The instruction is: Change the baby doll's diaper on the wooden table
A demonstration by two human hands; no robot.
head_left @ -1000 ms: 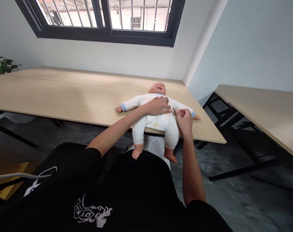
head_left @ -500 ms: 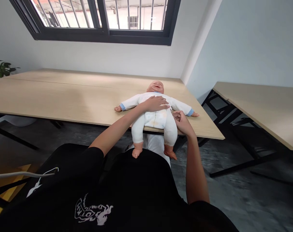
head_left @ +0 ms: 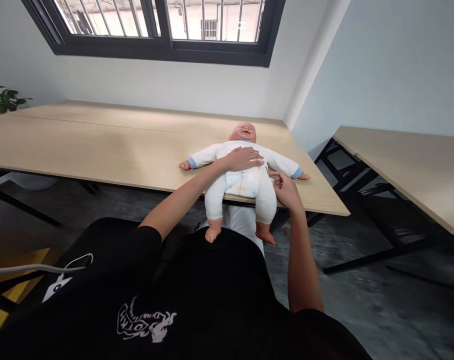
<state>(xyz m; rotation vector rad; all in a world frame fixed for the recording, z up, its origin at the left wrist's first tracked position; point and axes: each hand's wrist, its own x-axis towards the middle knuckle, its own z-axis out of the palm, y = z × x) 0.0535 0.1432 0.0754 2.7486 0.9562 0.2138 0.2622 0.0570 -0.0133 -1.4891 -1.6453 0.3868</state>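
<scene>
A baby doll point(head_left: 225, 149) in a white top with blue cuffs lies on its back at the table's front edge, arms spread and legs hanging over the edge. Around its hips is a white diaper point(head_left: 242, 183) with a pale print. My left hand point(head_left: 244, 158) lies flat across the doll's belly, fingers stretched out. Beside the doll's hip, on the right, my right hand point(head_left: 285, 189) has its fingers curled together in a pinch. Whatever is between those fingertips is too small to make out.
The doll rests on a long light-wood table point(head_left: 137, 150). Another table point(head_left: 407, 165) stands to the right across a gap. A barred window point(head_left: 167, 30) is behind, and a plant point(head_left: 5, 100) at far left. A grey cable point(head_left: 35, 268) runs in at lower left.
The camera view has shifted slightly. My left hand stays on the belly; my right fingers have shifted only a little beside the hip.
</scene>
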